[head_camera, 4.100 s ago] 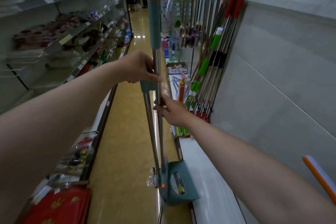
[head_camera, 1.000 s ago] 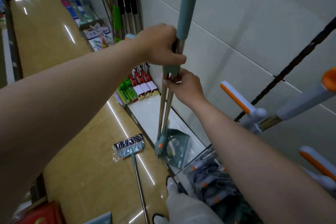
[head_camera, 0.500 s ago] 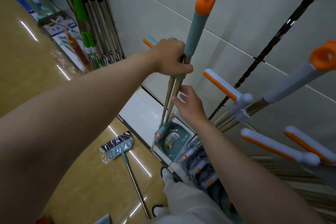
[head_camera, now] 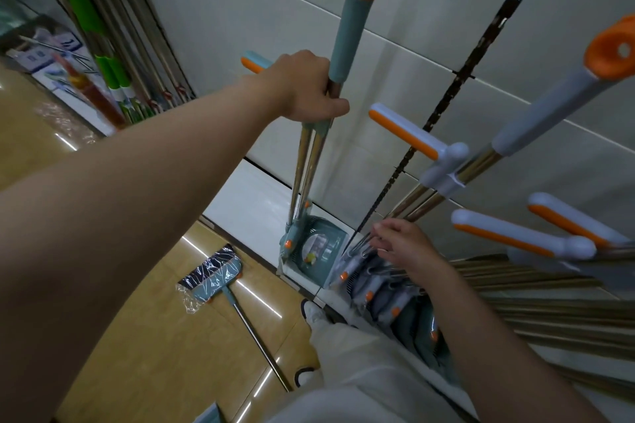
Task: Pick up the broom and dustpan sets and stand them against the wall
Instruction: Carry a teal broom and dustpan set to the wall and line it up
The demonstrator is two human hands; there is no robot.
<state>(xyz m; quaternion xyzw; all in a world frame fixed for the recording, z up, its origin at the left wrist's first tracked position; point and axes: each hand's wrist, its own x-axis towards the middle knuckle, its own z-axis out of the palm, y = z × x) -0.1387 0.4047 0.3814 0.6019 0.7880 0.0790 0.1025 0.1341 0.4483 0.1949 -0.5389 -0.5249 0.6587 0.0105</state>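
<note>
Both arms extended: left grip (head_camera: pixel 305 89) clasps the upright broom set (head_camera: pixel 350 34), right grip (head_camera: pixel 402 244) lower, fingers loose, holding nothing.

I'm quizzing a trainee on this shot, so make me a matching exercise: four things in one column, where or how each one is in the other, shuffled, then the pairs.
Things:
1. left hand
2. right hand
3. lone broom
4. teal dustpan

States:
A. stands on the ledge by the wall
B. lies on the floor, head in plastic
C. grips the teal set by its poles
D. fingers loose, holding nothing

Pairs: 1-C, 2-D, 3-B, 4-A
</note>
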